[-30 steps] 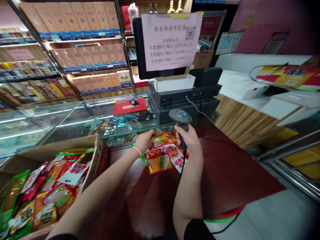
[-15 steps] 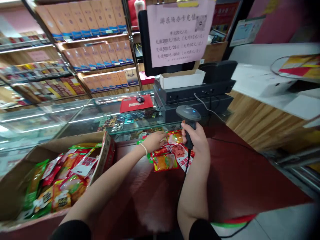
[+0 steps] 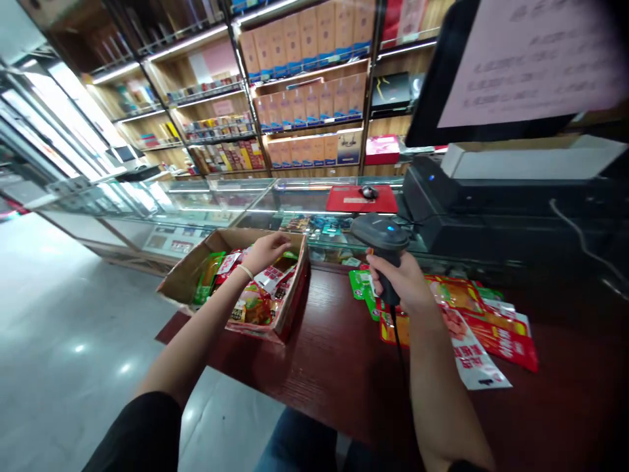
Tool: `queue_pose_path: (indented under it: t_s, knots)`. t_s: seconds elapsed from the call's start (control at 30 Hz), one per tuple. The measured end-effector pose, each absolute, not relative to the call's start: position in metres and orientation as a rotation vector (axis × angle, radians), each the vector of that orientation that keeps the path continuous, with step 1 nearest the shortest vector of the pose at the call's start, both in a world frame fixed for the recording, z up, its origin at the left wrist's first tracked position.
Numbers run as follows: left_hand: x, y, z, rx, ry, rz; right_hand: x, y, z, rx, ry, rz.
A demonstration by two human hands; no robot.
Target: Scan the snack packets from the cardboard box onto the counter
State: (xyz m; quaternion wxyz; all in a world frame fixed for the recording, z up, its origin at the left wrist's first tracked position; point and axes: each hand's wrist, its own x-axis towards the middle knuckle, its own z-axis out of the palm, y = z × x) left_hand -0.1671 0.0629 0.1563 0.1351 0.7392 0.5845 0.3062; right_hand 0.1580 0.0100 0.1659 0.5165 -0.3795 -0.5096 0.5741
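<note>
My right hand (image 3: pixel 400 278) grips a dark barcode scanner (image 3: pixel 381 233) by its handle, with a small blue light lit on its head. A black cable runs down from the handle along my forearm. Above the open cardboard box (image 3: pixel 295 298) hovers my left hand (image 3: pixel 268 252), fingers loosely bent and apart, with nothing visible in them. Inside the box lie several snack packets (image 3: pixel 255 305) in red, green and white. More packets (image 3: pixel 455 295) are spread on the table around and behind my right hand, partly hidden by it and the forearm.
A dark red wooden table (image 3: pixel 324 347) carries the box and packets. Behind it stand a glass display counter (image 3: pixel 250 200), a red mat (image 3: pixel 344 200) with a mouse (image 3: pixel 367 192), and a black register unit (image 3: pixel 466 216). Stocked shelves (image 3: pixel 304 98) line the wall.
My left hand has left the packets on the table and moved left over the box. The view has turned left. My right hand still holds the scanner.
</note>
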Motion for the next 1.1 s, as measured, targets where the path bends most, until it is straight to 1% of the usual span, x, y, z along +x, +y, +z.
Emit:
queue_pose_path:
  t_s: [0.13, 0.23, 0.37, 0.47, 0.63, 0.77, 0.87, 0.93, 1.0, 1.1]
  knots:
    - [-0.21, 0.062, 0.124, 2.045, 1.981, 0.801, 0.116, 0.012, 0.152, -0.9, -1.308, 1.425]
    - [-0.22, 0.064, 0.108, 2.101, 2.053, 0.721, 0.098, 0.014, 0.14, -0.921, -1.376, 1.433]
    - [-0.219, 0.07, 0.104, 2.378, 2.062, 0.728, 0.089, 0.017, 0.13, -0.926, -1.391, 1.466]
    - [-0.218, 0.079, 0.097, 2.525, 1.97, 0.633, 0.088, 0.018, 0.125, -0.949, -1.389, 1.479]
    - [-0.216, 0.095, 0.074, 2.554, 1.925, 0.436, 0.089, 0.02, 0.123, -0.955, -1.379, 1.48]
    - [-0.208, 0.101, 0.078, 2.546, 1.972, 0.336, 0.092, 0.019, 0.128, -0.956, -1.375, 1.462]
    - [-0.204, 0.098, 0.095, 2.572, 1.988, 0.433, 0.095, 0.019, 0.131, -0.958, -1.349, 1.45]
    - [-0.204, 0.093, 0.107, 2.548, 2.022, 0.589, 0.098, 0.02, 0.131, -0.952, -1.333, 1.445]
    - [-0.207, 0.087, 0.115, 2.404, 2.118, 0.828, 0.1, 0.022, 0.13, -0.947, -1.315, 1.45]
    - [-0.212, 0.082, 0.118, 1.994, 2.175, 1.251, 0.102, 0.023, 0.13, -0.95, -1.294, 1.448]
